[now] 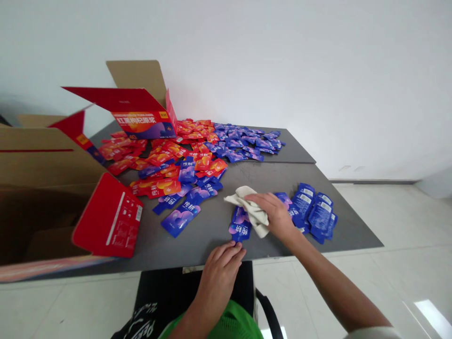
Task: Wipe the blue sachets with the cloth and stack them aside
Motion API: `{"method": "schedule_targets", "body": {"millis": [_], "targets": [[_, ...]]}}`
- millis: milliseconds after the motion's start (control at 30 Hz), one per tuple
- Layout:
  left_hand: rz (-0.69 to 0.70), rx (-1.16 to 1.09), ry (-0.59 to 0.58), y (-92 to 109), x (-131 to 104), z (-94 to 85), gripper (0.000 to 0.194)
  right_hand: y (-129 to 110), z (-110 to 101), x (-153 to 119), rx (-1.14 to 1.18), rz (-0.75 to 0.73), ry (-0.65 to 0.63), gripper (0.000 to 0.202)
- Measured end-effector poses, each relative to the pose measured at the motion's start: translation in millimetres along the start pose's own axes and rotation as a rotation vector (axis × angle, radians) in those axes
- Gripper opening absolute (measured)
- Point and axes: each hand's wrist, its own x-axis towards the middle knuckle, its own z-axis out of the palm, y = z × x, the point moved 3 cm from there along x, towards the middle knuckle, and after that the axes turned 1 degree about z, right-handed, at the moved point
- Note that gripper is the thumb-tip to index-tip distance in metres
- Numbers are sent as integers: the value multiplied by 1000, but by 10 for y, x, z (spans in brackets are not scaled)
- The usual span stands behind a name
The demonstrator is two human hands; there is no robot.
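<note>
Wiping a blue pouch (240, 227) with the cloth (251, 208) gripped in the right hand (276, 214), while left hand (221, 263) fingertips pin its near edge to the bench (212, 235); next likely needs lifting it onto the stack (314, 212).

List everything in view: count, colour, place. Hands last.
table: one, dark grey, centre, against a white wall
red sachets: many, red-orange, heaped at the far left of the table
blue sachets, far: many, blue, spread at the far middle
blue sachets, loose: several, blue-purple, mid table
blue sachet stack: a small pile, blue with white labels, right of the hands
blue sachet: one, blue-purple, near edge, under the cloth
cloth: one, cream, on that sachet
open carton: one, red print, far left of the table
large carton: one, brown with red flaps, near left
left hand: fingertips on the sachet's near end
right hand: pressing the cloth
</note>
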Motion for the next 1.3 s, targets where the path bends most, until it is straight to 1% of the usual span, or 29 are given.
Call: {"method": "schedule_targets", "body": {"millis": [67,100,133,167,200,267,333,400,433,500,567,633,667,700,767,867,900,933,967,1033,1067,1133,1167,1200,1233,1300], "targets": [[-10,-7,-7,8,10,-20,30,-262,67,-161,62,-83,-96,42],[-17,-11,-11,8,15,-29,30,-352,124,-230,83,-113,-152,40],[-19,-14,-14,8,18,-35,30,-395,182,-275,100,-126,-193,37],[-17,-17,-16,7,19,-38,30,-384,231,-289,107,-123,-213,35],[-11,-17,-18,5,19,-37,30,-322,264,-269,103,-103,-210,35],[7,-9,-12,1,13,-27,30,-108,263,-148,49,-39,-167,37],[14,1,0,-5,4,-12,29,83,182,13,-35,-7,-118,40],[14,3,11,-6,-1,-2,29,117,67,117,-75,-13,-70,40],[15,3,15,-2,-1,-1,30,64,23,124,-66,-30,-58,40],[16,2,14,10,4,-8,30,-141,0,45,-18,-77,-85,41],[-2,2,6,18,14,-24,29,-368,72,-108,20,-136,-172,38],[-25,-6,-8,19,23,-40,28,-474,189,-237,47,-155,-232,34],[-29,-11,-14,18,27,-45,28,-454,246,-263,57,-143,-240,33],[-25,-16,-18,16,28,-47,29,-386,293,-258,63,-121,-235,32],[2,-21,-14,10,25,-44,31,-140,340,-159,50,-68,-195,35],[20,-13,9,-13,12,-27,32,251,270,80,-56,-9,-117,42],[21,-10,15,-19,8,-21,32,317,217,138,-86,0,-88,43],[21,-7,19,-23,5,-17,32,329,160,167,-102,2,-61,43],[22,-5,19,-22,3,-14,31,288,105,163,-99,-2,-37,44],[25,-6,14,-11,5,-17,30,71,37,61,-47,-28,-23,44],[20,-8,7,-4,7,-21,30,-75,34,-24,-10,-50,-43,44],[-5,-14,-10,6,15,-31,28,-350,99,-205,45,-112,-147,41],[-18,-19,-18,7,19,-34,27,-436,150,-277,69,-129,-188,39],[-25,-23,-25,8,21,-35,27,-468,205,-322,92,-132,-214,37],[-22,-27,-29,7,23,-35,27,-442,258,-333,108,-120,-220,36],[4,-28,-25,3,22,-31,29,-237,328,-257,104,-65,-194,35]]}}
